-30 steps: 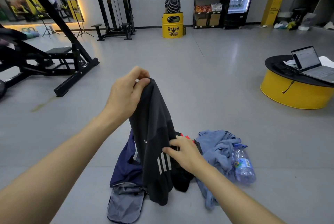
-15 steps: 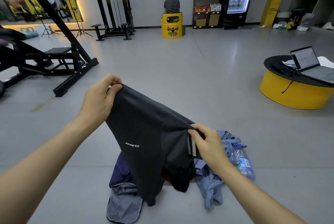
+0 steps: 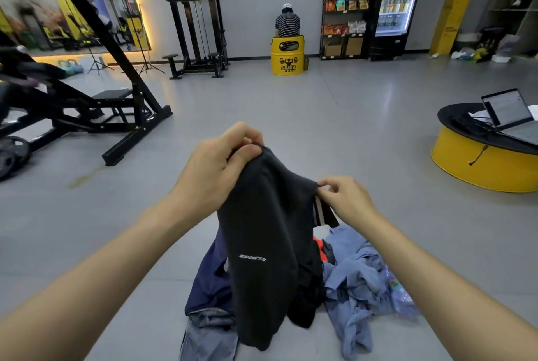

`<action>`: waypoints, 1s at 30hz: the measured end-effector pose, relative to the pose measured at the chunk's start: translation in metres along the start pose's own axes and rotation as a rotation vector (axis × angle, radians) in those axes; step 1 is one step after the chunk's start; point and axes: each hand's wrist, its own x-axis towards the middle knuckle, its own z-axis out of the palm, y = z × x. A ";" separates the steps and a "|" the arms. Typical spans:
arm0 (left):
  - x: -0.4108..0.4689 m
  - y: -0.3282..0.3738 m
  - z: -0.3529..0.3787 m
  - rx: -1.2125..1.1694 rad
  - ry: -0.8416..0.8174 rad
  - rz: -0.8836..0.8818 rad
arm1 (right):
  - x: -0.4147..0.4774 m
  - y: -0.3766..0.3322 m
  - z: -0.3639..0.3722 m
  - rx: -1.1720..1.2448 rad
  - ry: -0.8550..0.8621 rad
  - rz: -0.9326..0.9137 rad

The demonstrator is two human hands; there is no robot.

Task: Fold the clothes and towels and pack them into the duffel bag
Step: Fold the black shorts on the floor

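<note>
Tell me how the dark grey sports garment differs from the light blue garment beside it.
The dark grey garment hangs lifted, pinched by the left hand and right hand; the light blue garment lies on the floor, untouched. The dark grey garment hangs fairly smooth and shows SPORTS lettering; the light blue garment is crumpled, lettering unseen. Neither is folded.

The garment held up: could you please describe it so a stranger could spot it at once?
On the grey gym floor lies a clothes pile. Above it, the left hand and right hand hold up a black garment. Alone there, it reads SPORTS in white.
</note>
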 end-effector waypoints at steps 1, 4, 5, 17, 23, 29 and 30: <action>-0.001 0.005 0.001 -0.017 -0.013 0.012 | 0.004 -0.005 -0.002 0.046 -0.058 0.004; -0.006 0.016 0.006 -0.056 -0.062 0.066 | 0.011 -0.023 -0.006 0.187 -0.244 0.016; -0.007 0.020 0.007 -0.062 -0.078 0.087 | 0.014 -0.028 -0.004 0.228 -0.308 0.023; 0.006 0.011 0.026 -0.040 -0.075 0.002 | -0.005 -0.065 -0.007 0.836 -0.756 0.125; 0.007 0.011 0.027 0.018 0.009 -0.035 | -0.048 -0.086 -0.026 0.600 -0.453 -0.316; 0.010 0.014 0.024 0.019 0.066 -0.042 | -0.059 -0.088 -0.020 0.422 -0.168 -0.464; 0.010 0.014 0.024 0.000 0.070 -0.044 | -0.058 -0.089 -0.020 0.400 -0.143 -0.473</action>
